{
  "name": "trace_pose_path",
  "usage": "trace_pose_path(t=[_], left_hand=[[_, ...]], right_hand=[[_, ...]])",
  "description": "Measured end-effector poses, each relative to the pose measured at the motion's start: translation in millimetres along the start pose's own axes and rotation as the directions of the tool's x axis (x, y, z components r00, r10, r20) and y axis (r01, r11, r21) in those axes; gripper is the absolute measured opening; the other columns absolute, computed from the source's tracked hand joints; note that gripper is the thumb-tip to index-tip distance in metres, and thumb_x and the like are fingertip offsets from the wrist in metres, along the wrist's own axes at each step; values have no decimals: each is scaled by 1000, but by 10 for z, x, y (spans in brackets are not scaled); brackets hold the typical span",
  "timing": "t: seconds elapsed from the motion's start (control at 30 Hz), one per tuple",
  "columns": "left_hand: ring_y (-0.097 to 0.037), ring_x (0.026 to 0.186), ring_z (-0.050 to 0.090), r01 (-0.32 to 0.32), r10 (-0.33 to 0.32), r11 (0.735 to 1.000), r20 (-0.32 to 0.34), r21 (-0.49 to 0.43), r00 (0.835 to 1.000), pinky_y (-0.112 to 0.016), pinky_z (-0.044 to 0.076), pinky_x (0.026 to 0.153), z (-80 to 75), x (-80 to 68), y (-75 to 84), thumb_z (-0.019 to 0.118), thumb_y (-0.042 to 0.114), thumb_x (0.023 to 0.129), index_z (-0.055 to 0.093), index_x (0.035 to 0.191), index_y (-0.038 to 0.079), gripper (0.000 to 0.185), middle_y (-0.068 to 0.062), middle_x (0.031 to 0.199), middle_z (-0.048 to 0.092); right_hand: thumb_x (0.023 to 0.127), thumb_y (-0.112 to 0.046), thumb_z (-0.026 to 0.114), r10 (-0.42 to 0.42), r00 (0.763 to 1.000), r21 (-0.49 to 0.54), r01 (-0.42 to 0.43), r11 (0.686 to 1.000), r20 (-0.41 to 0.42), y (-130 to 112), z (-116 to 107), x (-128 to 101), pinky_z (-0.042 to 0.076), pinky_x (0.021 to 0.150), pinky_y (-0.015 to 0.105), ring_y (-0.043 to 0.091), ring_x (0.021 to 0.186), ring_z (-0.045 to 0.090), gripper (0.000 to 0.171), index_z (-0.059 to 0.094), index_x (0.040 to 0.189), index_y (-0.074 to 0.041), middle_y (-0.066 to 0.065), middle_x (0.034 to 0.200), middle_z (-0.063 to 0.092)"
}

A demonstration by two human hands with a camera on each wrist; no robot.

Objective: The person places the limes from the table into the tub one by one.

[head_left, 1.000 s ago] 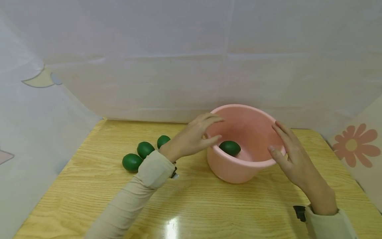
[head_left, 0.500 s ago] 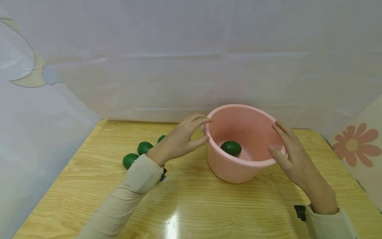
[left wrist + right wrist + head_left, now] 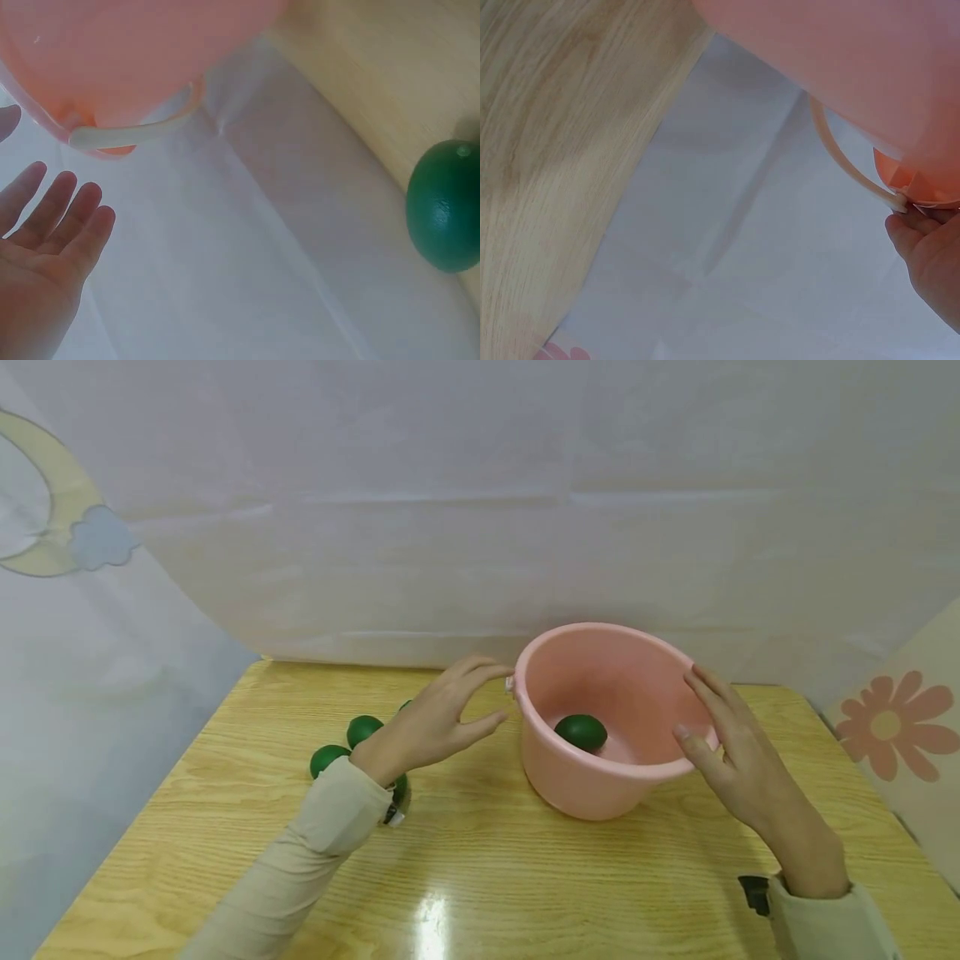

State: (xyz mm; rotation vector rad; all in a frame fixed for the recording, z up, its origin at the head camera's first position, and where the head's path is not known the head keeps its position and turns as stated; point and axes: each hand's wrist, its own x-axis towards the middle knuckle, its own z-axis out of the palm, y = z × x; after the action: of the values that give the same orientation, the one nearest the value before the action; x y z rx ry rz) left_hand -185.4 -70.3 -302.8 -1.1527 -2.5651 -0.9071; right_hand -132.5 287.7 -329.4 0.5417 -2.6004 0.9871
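A pink plastic bucket (image 3: 592, 793) stands on the table with its mouth toward me. One dark green oval fruit (image 3: 581, 733) lies inside it. My left hand (image 3: 431, 718) is beside the bucket's left rim, fingers spread and holding nothing; in the left wrist view its fingers (image 3: 64, 210) are apart from the rim and the pale handle (image 3: 135, 133). My right hand (image 3: 731, 752) holds the right rim, thumb over the inner side. In the right wrist view its fingers (image 3: 907, 236) are at the handle's end (image 3: 892, 199).
Several more green fruits (image 3: 365, 731) lie left of the bucket, partly hidden by my left arm; one (image 3: 448, 206) shows large in the left wrist view. The wooden table (image 3: 525, 885) ends at a pale fabric backdrop (image 3: 420, 568) behind and at both sides.
My left hand has drawn back leftward from over the bucket's rim. The right hand and bucket stay put. The moon print on the left backdrop has shifted left.
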Motion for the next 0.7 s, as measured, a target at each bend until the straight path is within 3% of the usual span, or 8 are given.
trace_pose_path(t=[0.17, 0.47, 0.7], left_hand=[[-24, 136, 47, 41, -41, 999, 14, 17, 999, -44, 44, 112, -12, -83, -29, 66, 24, 96, 50, 143, 9, 52, -8, 144, 50], [-24, 134, 50, 18, -19, 999, 27, 38, 999, -44, 45, 110, -9, -173, -87, 66, 22, 96, 50, 143, 8, 51, -7, 143, 51], [-24, 133, 51, 55, -58, 997, 49, 46, 997, -44, 46, 109, -25, -232, -138, 65, 24, 97, 48, 144, 10, 52, -7, 143, 51]], right_hand=[[99, -18, 53, 3, 1000, 3, -3, 1000, 5, 9, -5, -8, 12, 112, 75, 43, 151, 12, 66, 25, 158, -11, 11, 166, 16], [99, -18, 53, -1, 1000, -2, 1, 1000, -1, 16, -2, -16, 12, 113, 75, 41, 152, 13, 65, 26, 158, -13, 9, 166, 16], [99, -17, 54, -12, 1000, 0, 12, 1000, -6, 15, 4, -5, 13, 113, 74, 41, 152, 14, 65, 27, 158, -11, 10, 166, 17]])
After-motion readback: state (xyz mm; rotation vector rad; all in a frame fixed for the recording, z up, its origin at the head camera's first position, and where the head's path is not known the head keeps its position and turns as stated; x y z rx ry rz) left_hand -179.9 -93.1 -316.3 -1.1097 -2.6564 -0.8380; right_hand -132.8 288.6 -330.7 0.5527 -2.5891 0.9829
